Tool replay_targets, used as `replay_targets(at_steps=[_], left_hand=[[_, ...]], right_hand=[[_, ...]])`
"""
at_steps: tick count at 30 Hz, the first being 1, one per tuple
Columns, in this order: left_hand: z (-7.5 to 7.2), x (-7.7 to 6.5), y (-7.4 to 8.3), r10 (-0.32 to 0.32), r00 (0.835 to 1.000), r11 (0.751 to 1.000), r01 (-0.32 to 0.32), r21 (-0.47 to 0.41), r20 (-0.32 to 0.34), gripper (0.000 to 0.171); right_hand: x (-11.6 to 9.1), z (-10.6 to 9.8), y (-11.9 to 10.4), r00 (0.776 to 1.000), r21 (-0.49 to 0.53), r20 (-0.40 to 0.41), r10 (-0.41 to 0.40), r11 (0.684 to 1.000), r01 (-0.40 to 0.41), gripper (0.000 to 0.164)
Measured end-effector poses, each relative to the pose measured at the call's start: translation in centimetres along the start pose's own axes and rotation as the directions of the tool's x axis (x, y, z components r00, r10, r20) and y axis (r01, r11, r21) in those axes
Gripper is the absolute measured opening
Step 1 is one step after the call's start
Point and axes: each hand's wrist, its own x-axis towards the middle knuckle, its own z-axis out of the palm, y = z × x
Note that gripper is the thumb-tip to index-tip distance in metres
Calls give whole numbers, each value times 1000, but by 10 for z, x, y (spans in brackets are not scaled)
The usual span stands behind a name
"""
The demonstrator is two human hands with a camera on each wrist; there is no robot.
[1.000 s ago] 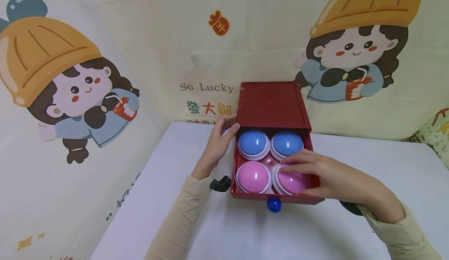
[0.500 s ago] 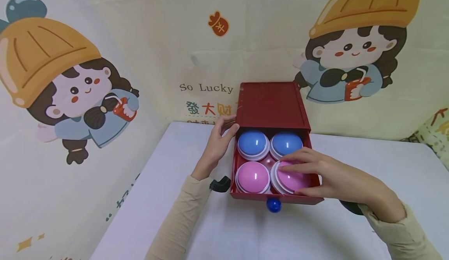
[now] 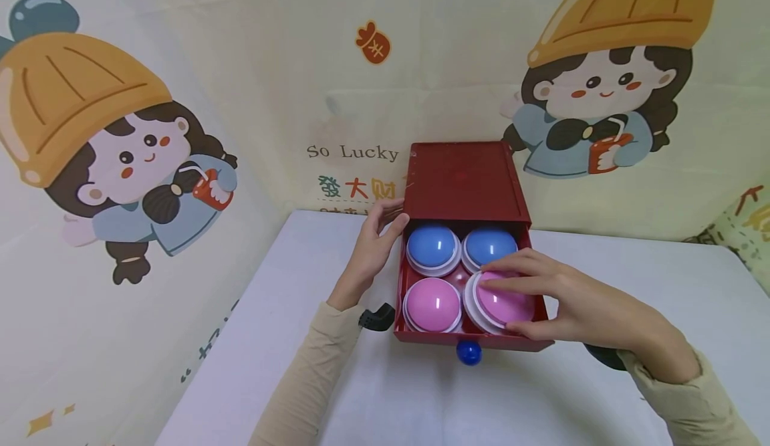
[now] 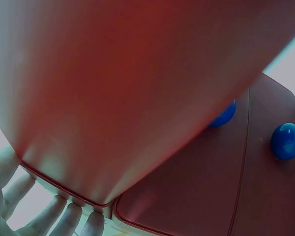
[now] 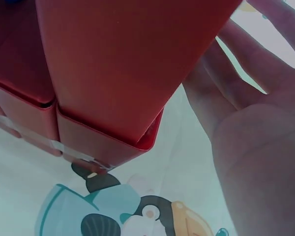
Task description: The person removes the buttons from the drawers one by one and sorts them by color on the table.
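A red box with its drawer pulled out stands on the white table. My left hand holds its left side near the far end, thumb toward the drawer; the left wrist view shows the fingertips along the box's edge. Inside the drawer are two blue domes with white rims at the back and one pink dome at front left. My right hand grips the front-right pink dome with a white rim, thumb at its near edge and fingers across its far side. That dome is tilted, its left rim raised.
A blue knob sticks out of the drawer's front. White table surrounds the box, and a printed cloth hangs behind and to the left. Both wrist views show the red box close up, with blue knobs in the left one.
The front-right pink dome has tilted and risen slightly in my right hand, showing more of its white rim. My left hand has stayed at the box's side.
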Motion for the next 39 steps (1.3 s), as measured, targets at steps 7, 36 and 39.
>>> replay_targets(at_steps=[7,36,39], left_hand=[[0,-1,1,-1,1000,1000,2,-9,3,38],[0,-1,0,-8,1000,1000,8,-5,5,39],[0,-1,0,-7,1000,1000,7,-2,8,39]], right_hand=[[0,-3,-3,997,-18,-40,-61,998,61,61],[-8,-22,-9,962,-127,-215,-168,982,143,76],[-11,-24,-7,957,-134,-241,-164,982,134,78]])
